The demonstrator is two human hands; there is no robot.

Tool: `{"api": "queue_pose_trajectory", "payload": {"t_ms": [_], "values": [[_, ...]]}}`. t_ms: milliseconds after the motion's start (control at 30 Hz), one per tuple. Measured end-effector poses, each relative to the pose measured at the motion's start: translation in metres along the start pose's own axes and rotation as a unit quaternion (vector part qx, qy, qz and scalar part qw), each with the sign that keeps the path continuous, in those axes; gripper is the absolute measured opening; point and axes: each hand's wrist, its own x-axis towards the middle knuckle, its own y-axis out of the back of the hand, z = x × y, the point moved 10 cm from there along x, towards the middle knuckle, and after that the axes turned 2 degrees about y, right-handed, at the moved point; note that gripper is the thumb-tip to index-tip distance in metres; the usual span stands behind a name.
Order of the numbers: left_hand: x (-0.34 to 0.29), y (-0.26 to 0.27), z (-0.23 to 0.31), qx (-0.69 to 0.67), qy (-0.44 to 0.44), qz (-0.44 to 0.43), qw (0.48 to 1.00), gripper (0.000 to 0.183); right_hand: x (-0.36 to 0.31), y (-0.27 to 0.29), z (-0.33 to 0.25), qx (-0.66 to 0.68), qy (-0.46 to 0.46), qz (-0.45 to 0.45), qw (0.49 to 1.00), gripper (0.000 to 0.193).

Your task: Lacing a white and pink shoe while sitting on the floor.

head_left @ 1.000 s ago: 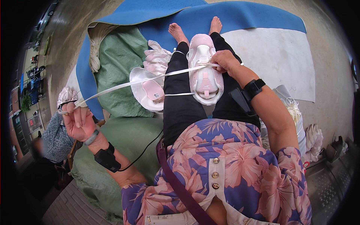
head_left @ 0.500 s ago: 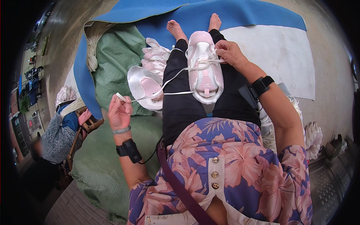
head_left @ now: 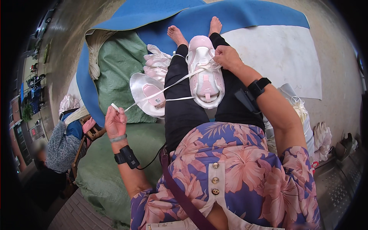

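While the left hand [head_left: 116, 122] pinches a white lace [head_left: 180, 80] at centre left, the right hand [head_left: 227, 57] nips lace at the pink-and-white shoe [head_left: 207, 79], upper centre: lacing looks part done, a long free run apparently left to work in

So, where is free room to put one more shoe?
The white sheet looks bare, with the blue mat above and the right hand at its left. Left of the shoe on the lap is crowded: the lace passes over another shoe beside stacked pieces.
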Motion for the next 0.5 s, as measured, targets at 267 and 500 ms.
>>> {"api": "queue_pose_trajectory", "payload": {"t_ms": [267, 500], "values": [[-0.002, 0.004, -0.004, 0.005, 0.005, 0.010, 1.000, 0.011, -0.012, 0.016, 0.019, 0.076, -0.005, 0.156, 0.985, 0.011], [-0.004, 0.017, -0.010, 0.008, 0.016, 0.029, 0.999, 0.010, -0.030, -0.008, 0.009, 0.438, -0.131, 0.041, 0.889, 0.009]]}}
